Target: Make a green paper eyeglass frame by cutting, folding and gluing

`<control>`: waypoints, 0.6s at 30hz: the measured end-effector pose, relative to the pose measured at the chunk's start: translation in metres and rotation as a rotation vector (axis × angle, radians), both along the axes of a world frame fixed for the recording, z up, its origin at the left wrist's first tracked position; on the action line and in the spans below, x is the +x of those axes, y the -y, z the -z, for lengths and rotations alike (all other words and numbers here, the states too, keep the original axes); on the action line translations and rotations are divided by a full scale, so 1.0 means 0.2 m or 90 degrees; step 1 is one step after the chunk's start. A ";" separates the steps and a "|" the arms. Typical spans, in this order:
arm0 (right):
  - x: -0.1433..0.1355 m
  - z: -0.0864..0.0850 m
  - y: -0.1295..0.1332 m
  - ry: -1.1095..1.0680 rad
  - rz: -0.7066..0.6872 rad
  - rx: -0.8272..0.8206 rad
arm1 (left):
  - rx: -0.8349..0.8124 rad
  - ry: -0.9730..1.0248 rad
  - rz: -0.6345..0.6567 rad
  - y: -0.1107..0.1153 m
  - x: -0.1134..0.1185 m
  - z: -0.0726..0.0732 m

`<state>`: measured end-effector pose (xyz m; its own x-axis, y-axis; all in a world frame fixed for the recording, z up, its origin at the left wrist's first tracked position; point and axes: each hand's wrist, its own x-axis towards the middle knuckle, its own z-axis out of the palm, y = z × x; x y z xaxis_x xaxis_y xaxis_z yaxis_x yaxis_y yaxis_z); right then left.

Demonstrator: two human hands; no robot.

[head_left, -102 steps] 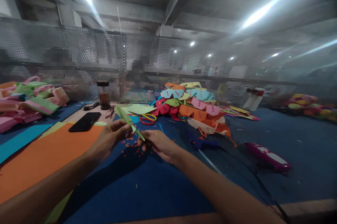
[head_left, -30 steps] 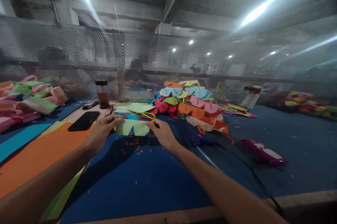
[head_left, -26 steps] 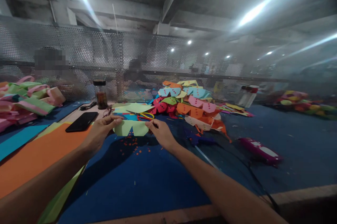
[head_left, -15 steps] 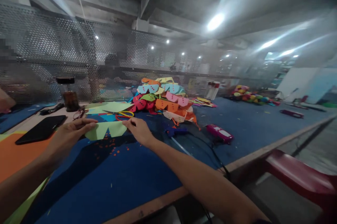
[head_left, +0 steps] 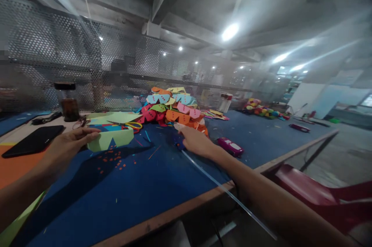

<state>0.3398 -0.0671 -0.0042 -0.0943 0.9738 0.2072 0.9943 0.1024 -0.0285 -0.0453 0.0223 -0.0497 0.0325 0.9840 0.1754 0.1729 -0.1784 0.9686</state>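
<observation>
My left hand (head_left: 71,144) pinches the left end of a pale green paper cut-out (head_left: 116,139), shaped like a mask with a notch in its lower edge. The cut-out is held above the table, its right end free. My right hand (head_left: 197,140) is closed at a blue glue gun (head_left: 178,141) on the table; its fingers partly cover the gun. A long clear glue stick (head_left: 215,181) juts from the gun's back toward the table's front edge. Behind the cut-out lie scissors (head_left: 134,126) with yellow and red handles. Small orange paper bits (head_left: 116,156) are scattered below it.
A heap of colourful paper masks (head_left: 177,107) stands beyond the glue gun. A purple object (head_left: 230,147) with white labels lies to its right. At left are a black phone (head_left: 33,141) and a dark-lidded jar (head_left: 67,102). A red chair (head_left: 305,185) stands at the right.
My right hand has let go of the paper cut-out's right end and moved right to the glue gun. My left hand still holds the cut-out. The view has shifted slightly right.
</observation>
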 end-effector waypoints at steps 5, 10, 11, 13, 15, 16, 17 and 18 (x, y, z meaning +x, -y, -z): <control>0.17 0.11 0.10 0.114 0.032 -0.036 | -0.050 0.052 0.022 0.01 0.01 0.00; 0.16 0.13 0.05 0.126 0.008 -0.027 | -0.051 0.078 0.033 0.04 0.03 -0.03; 0.16 0.13 0.05 0.117 0.001 -0.023 | -0.054 0.088 0.038 0.05 0.03 -0.04; 0.17 0.14 0.04 0.093 -0.017 -0.013 | -0.049 0.103 0.050 0.06 0.04 -0.04; 0.18 0.16 0.04 0.062 -0.034 -0.003 | -0.049 0.109 0.060 0.05 0.04 -0.03; 0.18 0.17 0.04 0.045 -0.040 0.005 | -0.051 0.112 0.062 0.04 0.04 -0.03; 0.19 0.18 0.04 0.027 -0.045 0.015 | -0.052 0.117 0.065 0.04 0.04 -0.02; 0.19 0.19 0.03 0.006 -0.049 0.025 | -0.051 0.123 0.066 0.03 0.04 -0.02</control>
